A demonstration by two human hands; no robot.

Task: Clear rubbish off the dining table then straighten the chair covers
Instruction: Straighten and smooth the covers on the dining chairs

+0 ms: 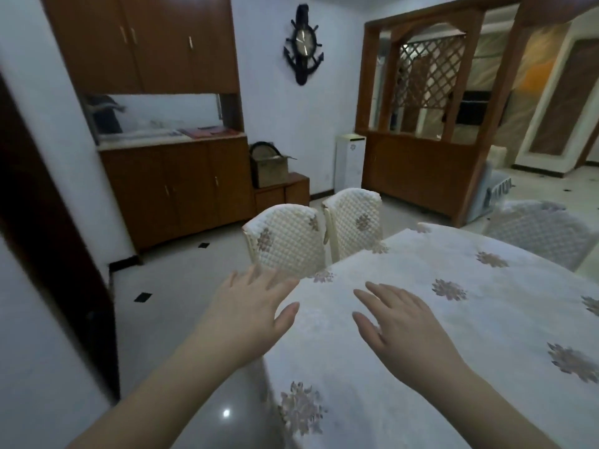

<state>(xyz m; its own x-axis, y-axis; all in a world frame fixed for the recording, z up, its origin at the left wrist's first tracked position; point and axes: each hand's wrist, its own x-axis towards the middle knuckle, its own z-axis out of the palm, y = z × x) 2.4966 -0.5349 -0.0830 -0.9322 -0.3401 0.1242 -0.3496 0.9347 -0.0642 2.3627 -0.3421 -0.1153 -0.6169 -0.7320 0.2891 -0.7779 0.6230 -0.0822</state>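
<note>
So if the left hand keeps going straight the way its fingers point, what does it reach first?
Most likely the nearest chair cover: the left hand is open, fingers aimed up and away toward that quilted chair back by the table corner. Nothing shows between them, though depth is hard to judge from one view.

Anchor-shaped wall clock (304, 43) far centre, brown wooden cabinets (175, 179) far left, wicker basket (269, 166) beside them, lattice room divider (424, 102) far right

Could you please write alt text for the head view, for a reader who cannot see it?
Two bare open hands, left hand and right hand, reach over the corner of a dining table in a white floral cloth. Two chairs with quilted cream chair covers stand beyond, before wooden cabinets and an anchor-shaped wall clock.
</note>
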